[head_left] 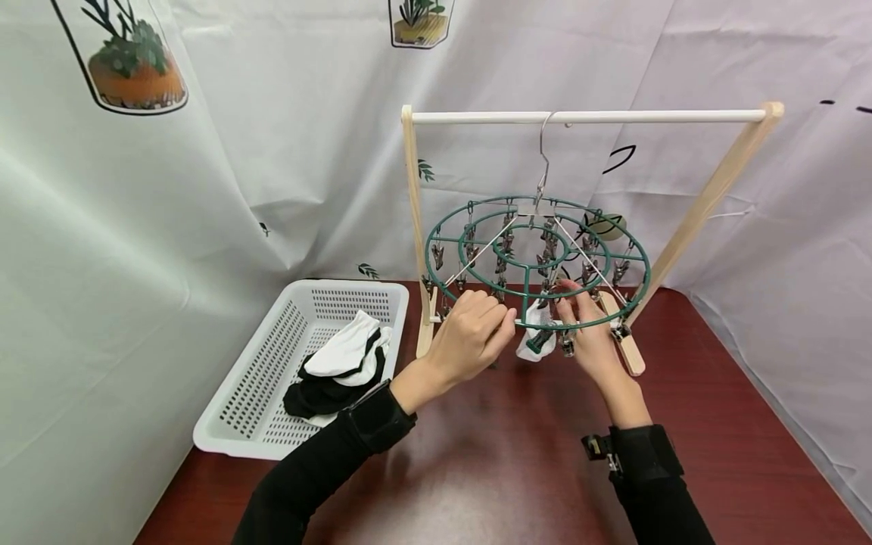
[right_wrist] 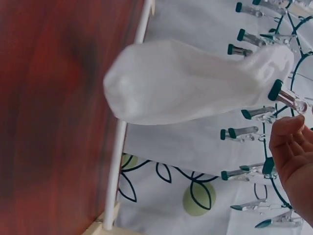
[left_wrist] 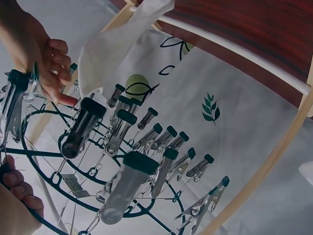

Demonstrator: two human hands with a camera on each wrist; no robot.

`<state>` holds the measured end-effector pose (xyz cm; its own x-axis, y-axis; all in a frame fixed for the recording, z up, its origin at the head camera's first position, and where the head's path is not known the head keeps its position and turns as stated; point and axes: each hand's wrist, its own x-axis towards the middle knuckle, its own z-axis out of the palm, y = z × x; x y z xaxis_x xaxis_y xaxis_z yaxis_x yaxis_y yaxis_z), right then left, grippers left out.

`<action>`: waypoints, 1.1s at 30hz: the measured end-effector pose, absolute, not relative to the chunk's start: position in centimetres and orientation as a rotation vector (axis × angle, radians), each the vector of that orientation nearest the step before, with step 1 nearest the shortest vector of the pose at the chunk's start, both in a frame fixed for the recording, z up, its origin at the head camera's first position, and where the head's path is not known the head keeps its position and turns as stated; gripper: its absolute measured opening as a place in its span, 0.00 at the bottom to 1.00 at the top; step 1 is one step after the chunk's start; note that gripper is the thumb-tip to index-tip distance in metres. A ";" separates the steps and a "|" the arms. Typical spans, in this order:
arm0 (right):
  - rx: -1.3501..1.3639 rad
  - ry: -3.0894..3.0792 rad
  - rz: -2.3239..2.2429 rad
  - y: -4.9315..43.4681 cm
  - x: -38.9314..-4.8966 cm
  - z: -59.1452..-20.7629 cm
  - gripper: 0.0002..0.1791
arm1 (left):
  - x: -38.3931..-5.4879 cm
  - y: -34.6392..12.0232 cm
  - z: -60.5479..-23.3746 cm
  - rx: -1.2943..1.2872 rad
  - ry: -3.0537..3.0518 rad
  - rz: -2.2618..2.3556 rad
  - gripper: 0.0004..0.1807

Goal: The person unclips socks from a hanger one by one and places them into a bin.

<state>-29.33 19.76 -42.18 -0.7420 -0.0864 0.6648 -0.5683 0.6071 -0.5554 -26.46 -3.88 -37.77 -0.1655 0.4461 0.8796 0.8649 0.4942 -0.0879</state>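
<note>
A white sock (right_wrist: 181, 83) hangs from a metal clip (right_wrist: 288, 98) with green tips, under a round green clip hanger (head_left: 527, 280). My left hand (head_left: 473, 333) grips the near side of the hanger's outer ring, and in the left wrist view its curled fingers (left_wrist: 22, 191) wrap the green rim. My right hand (head_left: 589, 333) is beside the sock (head_left: 540, 312), its fingers loosely bent. In the right wrist view that hand (right_wrist: 296, 161) is close to the sock's clip; whether a fingertip touches it, I cannot tell.
The hanger hooks over the white bar (head_left: 477, 118) of a wooden stand (head_left: 708, 197). Several clips dangle from its rings. At the left, a white basket (head_left: 238, 386) contains black and white socks (head_left: 347, 352). Under everything is a dark red table (head_left: 490, 469); a printed white cloth (head_left: 293, 136) hangs behind.
</note>
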 end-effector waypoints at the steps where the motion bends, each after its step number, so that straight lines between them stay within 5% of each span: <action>1: 0.527 -2.254 1.048 19.7 -29.6 -41.9 0.22 | -26.5 -3.9 -37.7 -1.104 -1.790 -0.554 0.19; 11: 0.535 -2.332 1.014 19.0 -30.5 -40.8 0.13 | -26.3 -3.8 -37.7 -1.112 -1.797 -0.565 0.19; 20: 0.502 -2.324 1.044 19.1 -30.1 -41.1 0.15 | -25.5 -3.3 -37.9 -1.090 -1.754 -0.481 0.10; 28: 0.439 -2.357 1.048 19.2 -30.3 -41.2 0.20 | -23.5 -2.1 -39.7 -1.292 -1.398 -0.278 0.12; 33: 0.363 -2.356 1.067 19.0 -30.4 -41.0 0.22 | -21.8 -0.9 -42.4 -1.363 -1.837 -0.546 0.08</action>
